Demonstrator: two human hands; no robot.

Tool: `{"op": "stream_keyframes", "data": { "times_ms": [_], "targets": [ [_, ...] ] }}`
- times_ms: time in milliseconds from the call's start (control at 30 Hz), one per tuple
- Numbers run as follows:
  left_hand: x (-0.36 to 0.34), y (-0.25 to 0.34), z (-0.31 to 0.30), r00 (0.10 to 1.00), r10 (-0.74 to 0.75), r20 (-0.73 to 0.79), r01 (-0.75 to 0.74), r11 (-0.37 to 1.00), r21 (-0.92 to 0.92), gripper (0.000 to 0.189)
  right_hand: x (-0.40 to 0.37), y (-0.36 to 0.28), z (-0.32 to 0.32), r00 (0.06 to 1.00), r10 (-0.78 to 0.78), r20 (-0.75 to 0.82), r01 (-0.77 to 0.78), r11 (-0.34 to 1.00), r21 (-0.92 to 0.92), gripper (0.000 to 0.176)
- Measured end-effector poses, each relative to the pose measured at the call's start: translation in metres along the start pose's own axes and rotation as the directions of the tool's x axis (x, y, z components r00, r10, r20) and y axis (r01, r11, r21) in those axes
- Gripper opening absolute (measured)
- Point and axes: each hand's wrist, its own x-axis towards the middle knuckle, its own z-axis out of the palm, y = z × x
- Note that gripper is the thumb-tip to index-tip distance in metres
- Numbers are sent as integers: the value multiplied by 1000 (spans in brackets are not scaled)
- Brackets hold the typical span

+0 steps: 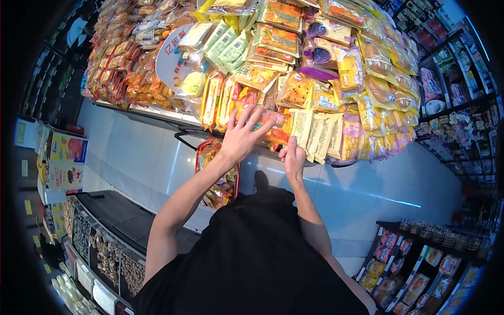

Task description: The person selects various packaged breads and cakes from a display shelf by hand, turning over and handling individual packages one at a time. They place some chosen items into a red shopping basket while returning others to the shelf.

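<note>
Spread out over red and orange snack packets (275, 126) at the display's front edge is my left hand (245, 134), its fingers apart and resting on or just above them. My right hand (292, 156) is closed beside a cream-coloured packet (301, 126) at the same edge; its fingers curl inward, and what they hold, if anything, is too small to make out. More cream packets (326, 137) stand in a row to the right, followed by a purple and yellow packet (350, 137). Upright orange and yellow packets (211, 100) are left of my left hand.
Below the display's edge, a red basket (237, 184) of packets stands on the floor. A round white sign (176, 58) sits among the snacks. Bulk bins (107, 252) are at the lower left, shelves (420, 262) at the lower right.
</note>
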Motion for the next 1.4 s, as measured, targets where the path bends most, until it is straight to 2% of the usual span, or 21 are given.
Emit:
{"op": "stream_keyframes", "data": {
  "times_ms": [67, 100, 167, 400, 467, 500, 567, 600, 667, 767, 933, 1000, 1033, 1100, 1133, 1200, 1233, 1267, 1333, 1367, 1400],
  "targets": [
    [0, 1, 1, 1000, -1, -5, 1, 1000, 0, 83, 0, -2, -1, 1000, -19, 13, 20, 990, -137, 72],
    [1, 1, 1, 1000, 5, -14, -5, 1000, 3, 85, 0, -4, -3, 1000, -19, 20, 21, 990, -140, 72],
    [2, 3, 1, 1000, 2, 0, -2, 1000, 12, 87, 1, -8, -8, 994, 11, 111, 20, 961, -277, 73],
    [3, 6, 2, 999, -13, 35, 13, 1000, -16, 91, 3, -12, -19, 955, 66, 288, 53, 921, -386, 72],
    [7, 7, 1, 998, -10, 58, 11, 1000, -18, 89, -8, -25, -17, 921, -26, 389, 238, 826, -511, 58],
    [7, 8, -3, 995, -17, 95, 19, 1000, -14, 88, -11, -31, -19, 927, -26, 375, 233, 822, -519, 58],
    [7, 13, -5, 992, 5, 128, 1, 999, -42, 83, -17, -37, -22, 873, 33, 487, 334, 688, -644, 45],
    [5, 18, -3, 994, -41, 104, 44, 999, -29, 82, -17, -30, -25, 868, -38, 495, 371, 712, -596, 37],
    [1, 28, 2, 994, -104, 44, 107, 992, -73, 83, -20, -27, -30, 884, -58, 463, 351, 736, -579, 34],
    [-6, 38, 9, 997, -56, 59, 57, 998, -30, 82, -23, -20, -38, 918, -89, 387, 305, 781, -545, 30],
    [-13, 35, 29, 999, -3, -48, -1, 997, -75, 79, -30, -13, -50, 940, -157, 304, 299, 808, -508, 27],
    [-10, 31, 32, 999, -6, -53, 1, 996, -90, 78, -38, -26, -56, 879, -207, 429, 434, 720, -542, 27],
    [-10, 29, 32, 998, -3, -56, -2, 996, -90, 78, -40, -38, -60, 880, -210, 426, 434, 719, -543, 27],
    [-13, 28, 30, 998, 10, -59, -12, 1000, -26, 76, -47, -86, -69, 770, -66, 635, 433, 784, -444, 24],
    [-15, 27, 32, 992, 22, -127, -28, 999, -47, 76, -45, -112, -74, 780, -35, 624, 369, 832, -414, 22],
    [-22, 26, 28, 989, 17, -145, -24, 999, -49, 76, -26, -153, -86, 860, -196, 471, 455, 712, -535, 26],
    [-25, 25, 26, 986, 6, -164, -14, 999, -49, 76, -6, -163, -89, 831, -446, 332, 547, 548, -633, 29],
    [-30, 25, 26, 982, -15, -190, 2, 998, -69, 72, 16, -172, -92, 707, -675, 212, 569, 365, -737, 33],
    [-38, 25, 25, 974, -50, -223, 23, 992, -122, 69, 61, -184, -95, 657, -753, 48, 323, 224, -920, 50],
    [-42, 25, 24, 963, -88, -256, 44, 984, -175, 66, 76, -185, -95, 651, -757, 52, 331, 221, -918, 50],
    [-45, 25, 17, 957, -82, -277, 36, 986, -165, 64, 91, -183, -93, 668, -744, 20, 227, 178, -957, 58]
  ]
}}
